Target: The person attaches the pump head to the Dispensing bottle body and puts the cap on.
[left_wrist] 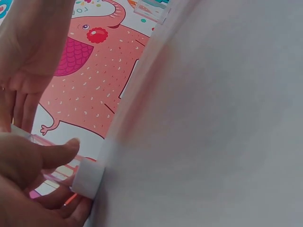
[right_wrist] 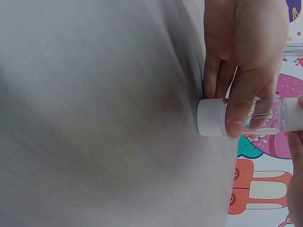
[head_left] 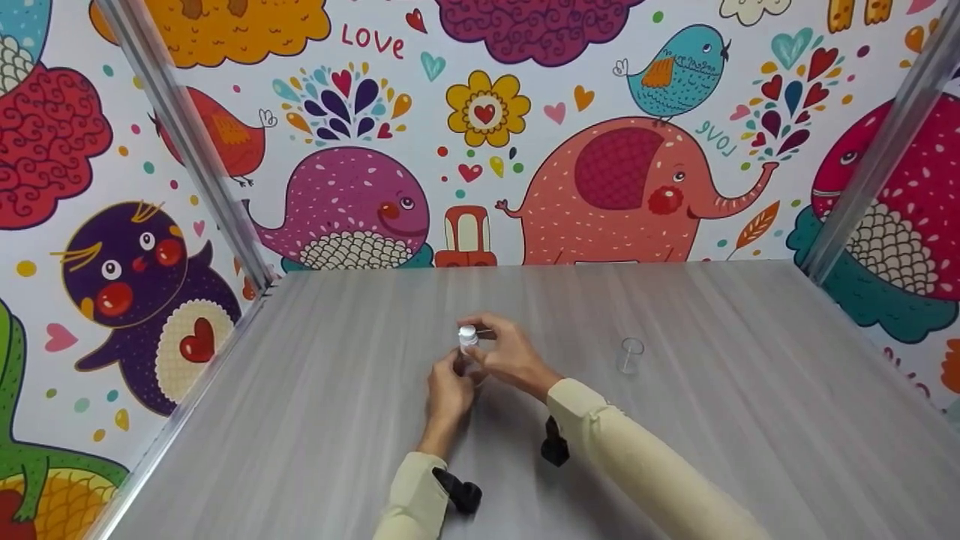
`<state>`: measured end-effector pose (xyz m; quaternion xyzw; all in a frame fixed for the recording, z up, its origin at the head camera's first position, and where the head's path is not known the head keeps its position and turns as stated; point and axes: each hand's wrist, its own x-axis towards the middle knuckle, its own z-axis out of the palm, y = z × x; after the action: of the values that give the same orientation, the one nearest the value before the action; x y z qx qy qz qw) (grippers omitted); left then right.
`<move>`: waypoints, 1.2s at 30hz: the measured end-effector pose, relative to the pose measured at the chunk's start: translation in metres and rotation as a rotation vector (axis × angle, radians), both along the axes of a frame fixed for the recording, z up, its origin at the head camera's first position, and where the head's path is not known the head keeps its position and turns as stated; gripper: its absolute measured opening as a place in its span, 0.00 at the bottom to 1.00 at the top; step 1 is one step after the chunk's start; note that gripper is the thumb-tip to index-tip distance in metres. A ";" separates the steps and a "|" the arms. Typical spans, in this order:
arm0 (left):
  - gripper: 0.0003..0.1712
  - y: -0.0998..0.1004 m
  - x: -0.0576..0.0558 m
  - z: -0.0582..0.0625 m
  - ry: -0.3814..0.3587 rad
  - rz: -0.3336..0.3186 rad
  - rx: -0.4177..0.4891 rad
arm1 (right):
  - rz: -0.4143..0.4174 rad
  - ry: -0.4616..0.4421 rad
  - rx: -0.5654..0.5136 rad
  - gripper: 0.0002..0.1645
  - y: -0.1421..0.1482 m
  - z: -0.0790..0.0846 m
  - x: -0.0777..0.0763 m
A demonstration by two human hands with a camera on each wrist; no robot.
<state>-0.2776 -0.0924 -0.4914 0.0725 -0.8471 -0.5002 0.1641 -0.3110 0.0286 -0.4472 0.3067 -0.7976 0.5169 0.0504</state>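
Note:
A small clear bottle (right_wrist: 260, 116) has a white cap (head_left: 467, 331) on top and a white base (right_wrist: 210, 117) close against the table. My left hand (head_left: 450, 386) grips the bottle low down, its thumb and fingers around the clear body just over the base. Higher up, my right hand (head_left: 514, 356) holds the capped end, thumb on the near side and index finger beside the cap. In the right wrist view only a few right fingers (right_wrist: 297, 153) show at the edge. The left wrist view has the white base (left_wrist: 88, 178) below my left fingers; the capped end is hidden there.
A small clear glass cup (head_left: 631, 356) stands on the wood-grain table (head_left: 345, 405), right of my hands. Metal posts (head_left: 187, 142) rise at the back corners, in front of walls with cartoon animals. Black wrist mounts (head_left: 555, 446) hang under both sleeves.

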 end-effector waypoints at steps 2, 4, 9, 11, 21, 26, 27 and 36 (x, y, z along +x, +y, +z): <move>0.17 0.000 0.000 0.000 -0.003 0.001 -0.005 | -0.003 -0.001 0.004 0.23 0.000 0.000 0.000; 0.16 -0.001 0.000 0.000 -0.007 0.001 -0.005 | -0.006 -0.007 0.003 0.23 0.000 0.001 0.000; 0.11 -0.001 0.001 0.000 -0.018 -0.003 0.007 | -0.026 -0.036 0.004 0.23 -0.001 0.001 0.000; 0.10 -0.001 0.001 0.001 -0.024 -0.001 0.014 | -0.040 -0.058 0.012 0.24 -0.001 0.002 0.000; 0.12 -0.001 0.001 -0.001 -0.001 0.010 -0.001 | -0.075 -0.043 0.051 0.25 -0.004 0.000 0.001; 0.15 -0.001 0.000 -0.001 -0.014 0.016 -0.008 | -0.072 -0.007 0.062 0.27 -0.004 -0.001 0.000; 0.16 -0.001 0.000 -0.001 -0.016 0.016 -0.012 | -0.071 -0.007 0.061 0.27 -0.004 -0.001 0.000; 0.11 0.000 0.000 -0.001 0.004 0.003 -0.021 | -0.047 0.005 -0.005 0.25 -0.001 0.001 0.000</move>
<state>-0.2779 -0.0927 -0.4924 0.0712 -0.8520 -0.4910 0.1674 -0.3111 0.0275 -0.4462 0.2892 -0.8032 0.5167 0.0652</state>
